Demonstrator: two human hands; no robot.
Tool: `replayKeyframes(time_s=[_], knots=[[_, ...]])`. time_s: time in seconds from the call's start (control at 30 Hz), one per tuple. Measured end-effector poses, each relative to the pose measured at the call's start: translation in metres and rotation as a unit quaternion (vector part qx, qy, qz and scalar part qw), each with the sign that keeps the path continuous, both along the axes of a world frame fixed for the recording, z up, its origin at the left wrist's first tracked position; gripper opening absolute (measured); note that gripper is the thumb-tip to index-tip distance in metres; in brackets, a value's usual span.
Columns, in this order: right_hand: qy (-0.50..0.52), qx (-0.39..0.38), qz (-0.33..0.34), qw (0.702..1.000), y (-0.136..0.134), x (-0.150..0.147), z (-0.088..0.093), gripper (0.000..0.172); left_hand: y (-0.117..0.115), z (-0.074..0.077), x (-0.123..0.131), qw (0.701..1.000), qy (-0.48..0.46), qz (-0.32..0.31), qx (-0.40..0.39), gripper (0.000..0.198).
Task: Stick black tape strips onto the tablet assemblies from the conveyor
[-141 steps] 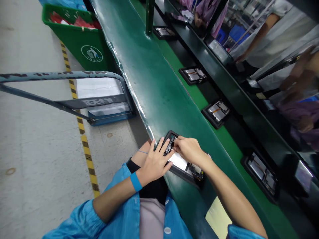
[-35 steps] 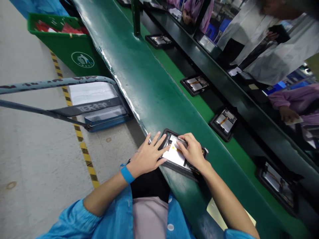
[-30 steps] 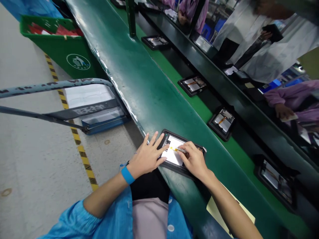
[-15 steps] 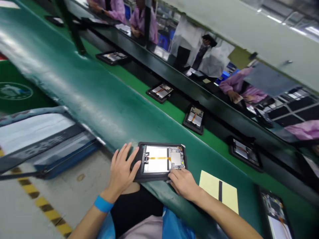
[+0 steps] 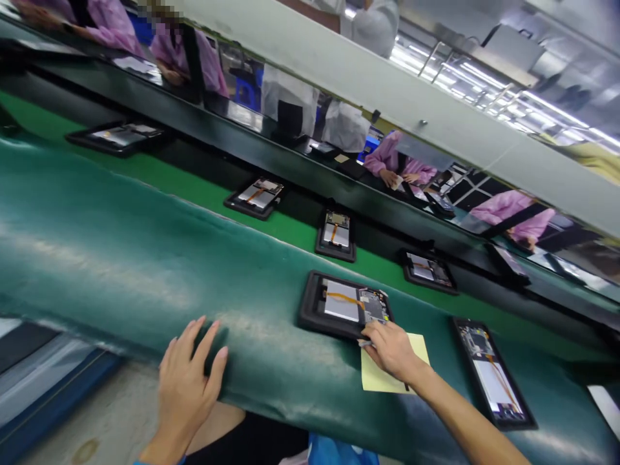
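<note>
An opened tablet (image 5: 345, 304) in a black frame lies on the dark green bench (image 5: 145, 258), its white plate and orange ribbon cable showing. My right hand (image 5: 391, 349) rests at the tablet's near right corner, fingers curled on its edge, over a yellow paper sheet (image 5: 382, 380). A small grey thing shows under its fingers; I cannot make it out. My left hand (image 5: 188, 381) lies flat and spread on the bench's near edge, well left of the tablet, holding nothing.
Several more opened tablets (image 5: 335, 234) ride the bright green belt (image 5: 203, 194) behind the bench, and another tablet (image 5: 494, 371) lies at the right. People in pink and white coats (image 5: 402, 165) work on the far side. A blue cart (image 5: 43, 387) stands at lower left.
The tablet has slid right and away across the bench with my right hand on its corner. My left hand has let go of it and now rests on the bench edge. The view swung right.
</note>
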State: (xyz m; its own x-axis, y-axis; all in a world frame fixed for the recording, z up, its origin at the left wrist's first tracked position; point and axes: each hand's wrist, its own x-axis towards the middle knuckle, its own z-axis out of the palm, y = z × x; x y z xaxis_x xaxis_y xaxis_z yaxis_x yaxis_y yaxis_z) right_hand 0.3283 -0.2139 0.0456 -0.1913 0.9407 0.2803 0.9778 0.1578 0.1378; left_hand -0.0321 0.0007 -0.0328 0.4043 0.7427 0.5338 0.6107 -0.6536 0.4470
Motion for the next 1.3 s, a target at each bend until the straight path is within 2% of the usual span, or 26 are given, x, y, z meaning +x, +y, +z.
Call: replayKeyframes(time_s=[0.1, 0.2, 0.27, 0.33, 0.43, 0.53, 0.6, 0.73, 0.9, 1.0, 1.13, 1.23, 1.3], knots=[[-0.019, 0.019, -0.069, 0.997, -0.017, 0.025, 0.006, 0.018, 0.003, -0.004, 0.002, 1.0, -0.003, -0.008, 0.003, 0.062], [-0.027, 0.002, -0.196, 0.98, -0.021, 0.054, 0.015, 0.021, 0.005, -0.01, 0.003, 1.0, 0.0, -0.019, 0.008, 0.065], [-0.03, -0.009, -0.281, 0.959, -0.016, 0.077, 0.021, 0.025, 0.006, -0.013, 0.004, 1.0, 0.002, -0.024, 0.011, 0.066], [-0.032, -0.005, -0.339, 0.94, -0.008, 0.102, 0.026, 0.03, 0.007, -0.014, 0.006, 1.0, 0.0, -0.025, 0.014, 0.067], [-0.033, 0.009, -0.395, 0.918, 0.005, 0.135, 0.029, 0.035, 0.007, -0.014, 0.009, 1.0, -0.008, -0.023, 0.019, 0.067], [-0.024, 0.0, -0.434, 0.9, 0.019, 0.15, 0.021, 0.035, 0.009, -0.016, 0.01, 0.999, 0.0, -0.024, 0.027, 0.067], [-0.01, -0.02, -0.434, 0.901, 0.03, 0.147, 0.011, 0.036, 0.011, -0.019, 0.012, 0.999, 0.009, -0.025, 0.032, 0.068], [0.03, -0.068, -0.378, 0.923, 0.066, 0.12, -0.01, 0.031, 0.012, -0.021, 0.016, 0.999, 0.022, -0.03, 0.027, 0.068], [0.067, -0.09, -0.34, 0.934, 0.121, 0.095, -0.018, 0.034, 0.01, -0.02, 0.018, 0.997, 0.056, -0.04, 0.037, 0.069], [0.073, -0.103, -0.34, 0.932, 0.142, 0.093, -0.015, 0.03, 0.01, -0.022, 0.016, 0.997, 0.055, -0.039, 0.042, 0.07], [0.076, -0.128, -0.33, 0.932, 0.153, 0.089, -0.002, 0.019, 0.012, -0.025, 0.017, 0.997, 0.037, -0.034, 0.056, 0.062], [0.083, -0.138, -0.3, 0.94, 0.158, 0.071, 0.013, 0.019, 0.012, -0.027, 0.018, 0.997, 0.032, -0.033, 0.066, 0.053], [0.093, -0.14, -0.27, 0.948, 0.16, 0.048, 0.022, 0.02, 0.011, -0.027, 0.019, 0.997, 0.033, -0.03, 0.065, 0.05]])
